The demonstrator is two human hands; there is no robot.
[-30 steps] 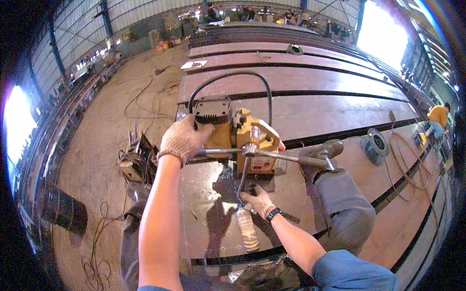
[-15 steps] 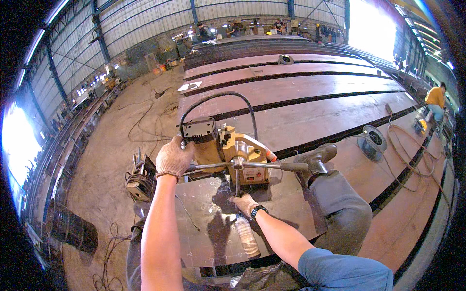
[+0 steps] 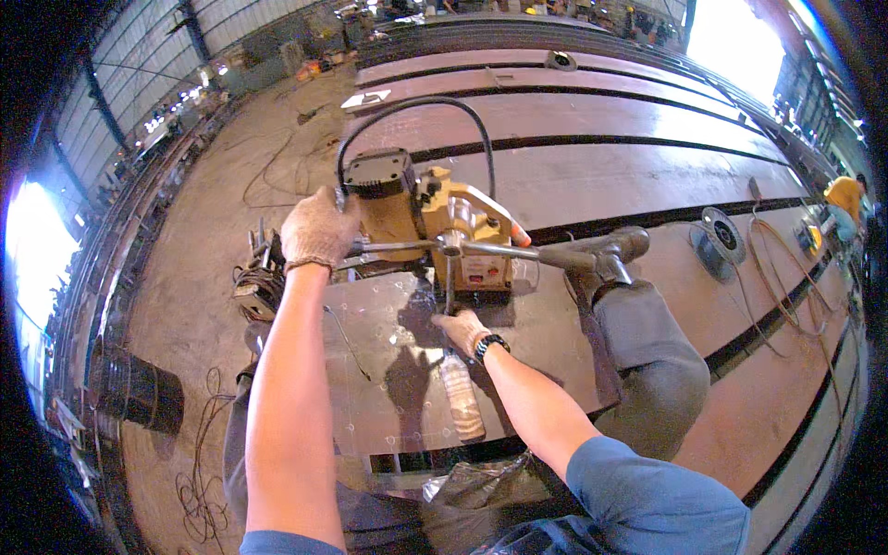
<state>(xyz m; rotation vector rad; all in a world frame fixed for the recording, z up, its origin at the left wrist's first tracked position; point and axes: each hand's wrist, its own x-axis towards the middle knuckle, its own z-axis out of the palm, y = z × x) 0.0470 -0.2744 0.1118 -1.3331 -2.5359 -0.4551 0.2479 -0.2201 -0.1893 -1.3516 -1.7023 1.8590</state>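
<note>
A yellow magnetic drill (image 3: 393, 215) with a black-topped motor and a looped black cable stands on the steel plate (image 3: 370, 407) in front of me. Metal feed-handle spokes (image 3: 495, 249) fan out from its hub. My gloved left hand (image 3: 317, 228) is closed at the motor's left side, near the left spoke's end; what its fingers hold is hidden. Low down, my gloved right hand (image 3: 461, 326) wraps the end of the spoke pointing toward me. Just below that hand is a clear plastic bottle (image 3: 461, 400) with pale, cloudy contents.
My bent right leg (image 3: 647, 342) rests beside the drill. A cable reel (image 3: 717, 242) and loose hoses lie to the right, where a person in a yellow top (image 3: 844, 198) works. Left are a coiled-cable device (image 3: 259, 282) and a dark drum (image 3: 139, 393). Dark gaps separate the long steel beams (image 3: 592, 120).
The view has tilted downward, so the drill, bottle and both hands appear higher in the picture. Both hands keep their places at the drill.
</note>
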